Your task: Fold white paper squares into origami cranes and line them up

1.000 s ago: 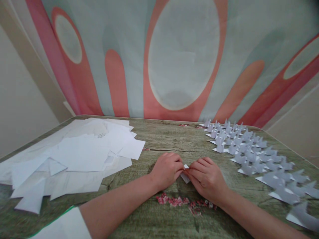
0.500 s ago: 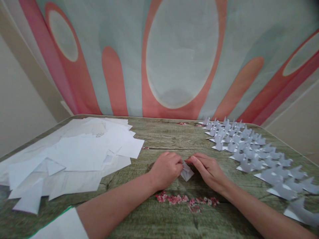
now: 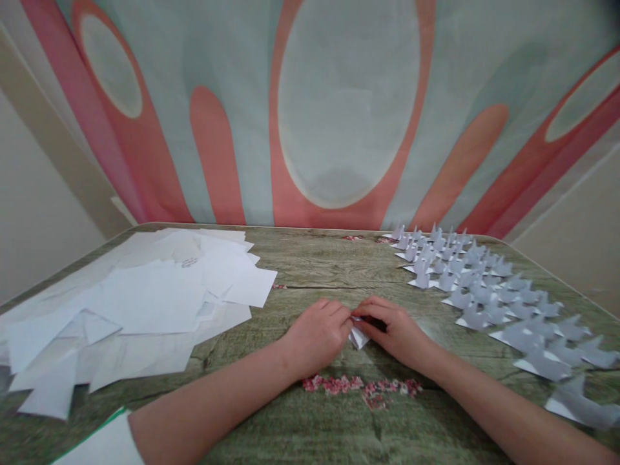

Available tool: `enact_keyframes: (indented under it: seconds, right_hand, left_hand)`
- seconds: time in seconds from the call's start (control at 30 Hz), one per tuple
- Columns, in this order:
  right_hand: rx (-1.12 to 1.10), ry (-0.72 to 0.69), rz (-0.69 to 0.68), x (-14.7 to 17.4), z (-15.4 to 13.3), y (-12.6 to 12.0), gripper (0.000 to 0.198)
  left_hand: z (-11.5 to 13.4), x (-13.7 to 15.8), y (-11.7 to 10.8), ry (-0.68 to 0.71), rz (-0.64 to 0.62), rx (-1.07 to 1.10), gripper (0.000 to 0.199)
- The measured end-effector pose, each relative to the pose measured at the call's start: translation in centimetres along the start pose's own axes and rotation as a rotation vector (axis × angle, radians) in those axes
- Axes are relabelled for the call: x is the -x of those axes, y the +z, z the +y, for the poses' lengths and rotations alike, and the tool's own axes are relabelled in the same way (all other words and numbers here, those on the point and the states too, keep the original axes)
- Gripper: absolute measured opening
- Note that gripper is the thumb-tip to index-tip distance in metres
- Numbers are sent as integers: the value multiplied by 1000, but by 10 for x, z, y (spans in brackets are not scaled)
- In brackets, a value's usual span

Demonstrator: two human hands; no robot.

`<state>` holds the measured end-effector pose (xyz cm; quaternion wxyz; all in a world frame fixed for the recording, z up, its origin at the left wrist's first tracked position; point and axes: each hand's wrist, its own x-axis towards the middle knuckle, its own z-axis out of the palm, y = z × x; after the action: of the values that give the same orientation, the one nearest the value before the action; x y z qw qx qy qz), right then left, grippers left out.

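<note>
A small folded piece of white paper [image 3: 359,338] lies between my hands over the middle of the table, its pointed end toward me. My left hand [image 3: 320,334] is closed on its left side, with the fingertips hidden behind the knuckles. From the right, my right hand [image 3: 391,328] pinches the paper's upper part between thumb and fingers. Both hands meet at the top of the fold, which they partly cover. Rows of folded white paper cranes [image 3: 472,316] stand to the right of my right hand.
A wide, loose pile of white paper sheets [image 3: 155,294] covers the table's left side, with a few folded pieces on top. The wood-patterned table [image 3: 310,258] has printed pink flowers [image 3: 339,385] near me. A patterned backdrop [image 3: 349,97] hangs behind the far edge.
My right hand has moved slightly left and its fingers have closed in on the paper's upper part beside the left hand. The paper now looks narrower. The view has shifted a little.
</note>
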<state>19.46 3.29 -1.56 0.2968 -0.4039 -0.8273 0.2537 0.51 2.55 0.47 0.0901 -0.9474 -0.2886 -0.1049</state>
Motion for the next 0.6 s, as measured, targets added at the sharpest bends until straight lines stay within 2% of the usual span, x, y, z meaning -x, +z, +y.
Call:
enact_keyframes:
  seconds: [0.13,0.27,0.4,0.6]
  right_hand:
    - [23,3,-8,0,-2,-1,14]
    - [25,-8,-19,0,-1,-2,14]
    - [23,-16,-10,0,-1,-1,14]
    - [21,-25,-5,0,-1,-1,15]
  left_hand:
    - [2,4,-7,-18,-29,-2,18]
    - [7,8,-13,20,-29,57,19]
    - [9,7,-11,76,-48,98,22]
    - [3,8,-9,58,-74,145,25]
